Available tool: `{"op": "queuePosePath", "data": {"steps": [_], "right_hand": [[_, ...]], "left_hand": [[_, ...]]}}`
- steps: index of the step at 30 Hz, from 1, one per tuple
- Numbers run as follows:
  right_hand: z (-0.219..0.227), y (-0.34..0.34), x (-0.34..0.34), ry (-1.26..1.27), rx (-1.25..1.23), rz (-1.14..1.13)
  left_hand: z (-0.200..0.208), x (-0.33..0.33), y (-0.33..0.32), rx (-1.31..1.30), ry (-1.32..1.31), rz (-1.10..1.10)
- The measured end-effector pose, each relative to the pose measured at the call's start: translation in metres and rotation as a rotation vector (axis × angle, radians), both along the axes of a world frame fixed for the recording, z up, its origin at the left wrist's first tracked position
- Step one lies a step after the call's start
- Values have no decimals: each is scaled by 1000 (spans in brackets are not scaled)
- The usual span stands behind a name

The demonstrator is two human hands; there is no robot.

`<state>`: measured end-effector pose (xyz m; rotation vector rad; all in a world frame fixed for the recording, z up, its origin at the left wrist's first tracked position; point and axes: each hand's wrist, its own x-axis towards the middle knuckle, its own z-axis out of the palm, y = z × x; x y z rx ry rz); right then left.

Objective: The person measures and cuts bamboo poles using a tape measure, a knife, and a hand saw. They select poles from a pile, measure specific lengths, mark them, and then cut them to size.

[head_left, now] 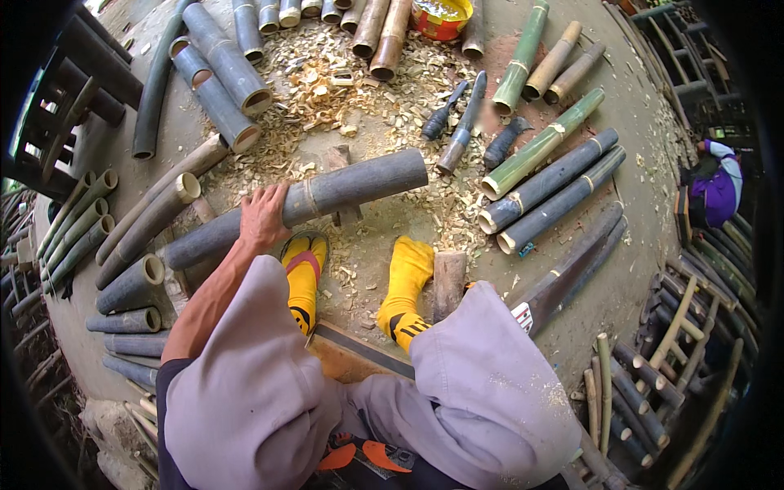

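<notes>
My left hand (263, 214) is closed over the top of a thick dark bamboo pole (363, 181). The pole slants across in front of my feet, its far right end raised. Under its middle stands a wooden support (347, 209). My right hand cannot be seen; my right knee covers that side. Close to that knee is a handsaw (563, 271), its white and red handle partly hidden by the trouser leg. A short wooden block (449, 284) stands beside my right foot, which wears a yellow sock (408, 273).
Wood chips (327, 90) litter the ground ahead. Several blades and tools (465, 122) lie near green and dark bamboo lengths (543, 143) on the right. More bamboo pieces (135, 282) lie at left. A yellow-red tub (441, 18) stands far ahead; another person (719, 188) sits far right.
</notes>
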<state>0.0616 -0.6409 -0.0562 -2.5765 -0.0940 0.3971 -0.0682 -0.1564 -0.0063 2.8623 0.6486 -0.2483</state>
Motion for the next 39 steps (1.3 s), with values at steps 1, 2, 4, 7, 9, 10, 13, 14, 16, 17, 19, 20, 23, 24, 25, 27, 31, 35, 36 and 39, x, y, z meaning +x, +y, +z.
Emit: {"op": "queuePosePath", "data": {"steps": [1,2,4,7,9,10,13,14,16,17,19,20,23,24,25,27,31,35,36,39], "right_hand": [[2,2,2,4,42,-5],[4,4,3,2,82,-14],[9,13,7,-13,172,-43],[49,71,13,-26,327,-80],[80,128,11,17,403,-73],[84,149,10,45,365,49],[86,208,5,37,483,482],[86,227,0,77,556,553],[84,252,-6,27,550,728],[83,263,-12,-3,557,813],[81,280,-27,48,580,861],[78,284,-33,99,574,876],[74,292,-38,51,550,1059],[77,291,-31,25,517,1048],[79,288,-22,-3,479,1035],[71,277,0,-118,386,939],[91,281,12,-189,301,953],[96,300,-7,-210,315,1029],[97,307,-15,-212,327,1048],[95,318,-27,-192,351,1085]], "left_hand": [[1,-2,1,-5,16,8],[1,-2,2,-10,32,14],[4,-4,2,-19,59,27],[12,3,-10,-8,-83,27],[11,5,-20,-139,-306,-20],[13,3,-27,-251,-408,-18],[48,2,-47,-947,-351,317],[44,2,-52,-1244,-292,447],[34,-2,-59,-1673,-222,648],[29,-6,-61,-1808,-208,714],[23,-23,-58,-1699,-280,800],[18,-35,-57,-1733,-305,824],[18,-75,-40,-1706,-316,978],[12,-91,-30,-1565,-510,1037],[6,-111,-18,-1417,-694,1084],[14,-159,31,-1260,-850,1375],[-26,-255,94,-786,-1156,1743],[-42,-249,102,-785,-1160,1755],[-44,-249,103,-735,-1157,1737],[-46,-248,106,-678,-1153,1705]]}}
